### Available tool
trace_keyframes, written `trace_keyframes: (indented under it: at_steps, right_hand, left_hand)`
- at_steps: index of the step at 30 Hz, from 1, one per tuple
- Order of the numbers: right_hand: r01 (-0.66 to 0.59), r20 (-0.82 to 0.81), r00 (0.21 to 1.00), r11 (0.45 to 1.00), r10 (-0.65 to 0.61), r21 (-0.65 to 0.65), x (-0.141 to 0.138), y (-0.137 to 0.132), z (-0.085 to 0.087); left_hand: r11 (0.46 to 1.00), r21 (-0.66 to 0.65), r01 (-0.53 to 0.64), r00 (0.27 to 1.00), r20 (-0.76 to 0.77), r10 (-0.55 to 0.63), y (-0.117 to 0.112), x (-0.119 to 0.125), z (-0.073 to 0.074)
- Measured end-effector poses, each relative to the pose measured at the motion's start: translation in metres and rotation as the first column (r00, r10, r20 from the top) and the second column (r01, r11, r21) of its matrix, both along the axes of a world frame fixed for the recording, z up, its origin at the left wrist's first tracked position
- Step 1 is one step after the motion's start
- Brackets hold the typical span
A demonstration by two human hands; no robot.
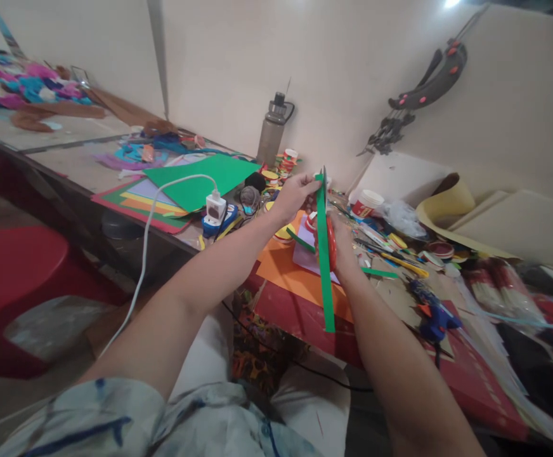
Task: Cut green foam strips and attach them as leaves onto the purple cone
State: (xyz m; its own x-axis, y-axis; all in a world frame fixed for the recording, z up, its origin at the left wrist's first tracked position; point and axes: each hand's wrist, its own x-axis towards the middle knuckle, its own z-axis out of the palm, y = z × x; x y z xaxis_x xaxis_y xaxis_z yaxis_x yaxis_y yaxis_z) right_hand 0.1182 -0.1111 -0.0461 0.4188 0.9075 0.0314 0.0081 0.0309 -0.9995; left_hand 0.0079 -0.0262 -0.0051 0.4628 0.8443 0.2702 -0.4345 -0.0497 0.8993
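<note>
My left hand (298, 195) pinches the upper end of a long green paper strip (325, 266), which hangs down past the table's front edge. Red-handled scissors (332, 244) are gripped in my right hand (343, 238), their blades pointing up along the strip's top. The strip covers part of the scissors and of my right fingers. Below my hands lie an orange sheet (281, 268) and a lilac sheet (304, 252). Another narrow green strip (378, 273) rests on the table to the right of my right wrist.
Left of my hands are a large green sheet (205, 181), stacked coloured paper and a white charger (215, 206) with its cable. A grey bottle (271, 130) stands by the wall. To the right lie a blue glue gun (435, 324), a yellow cutter (404, 264) and a paper cup (366, 203).
</note>
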Motion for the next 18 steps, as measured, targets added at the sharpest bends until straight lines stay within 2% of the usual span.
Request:
trace_keyframes:
  at_steps: [5,11,15,18]
  right_hand:
    - [0.033,-0.103,0.994,0.998,-0.038,-0.049,-0.0063,-0.0023,0.0032]
    - [-0.016,-0.039,0.999,0.999,0.014,-0.05,0.0012,0.0015,-0.0039]
    - [0.014,0.002,1.0,1.0,-0.013,-0.015,0.0014,0.0017,-0.0031]
    - [0.009,0.051,0.999,1.0,-0.009,0.009,0.0024,0.0004,-0.0019]
  left_hand:
    - [0.999,-0.031,0.008,1.0,-0.013,-0.008,0.001,-0.0012,0.0017]
    - [0.999,-0.045,0.006,1.0,-0.025,-0.008,0.0025,-0.0029,0.0012]
    - [0.998,-0.053,0.015,1.0,-0.011,-0.016,0.0034,-0.0042,0.0]
    - [0.994,-0.106,-0.005,1.0,-0.007,0.004,0.0006,-0.0043,0.001]
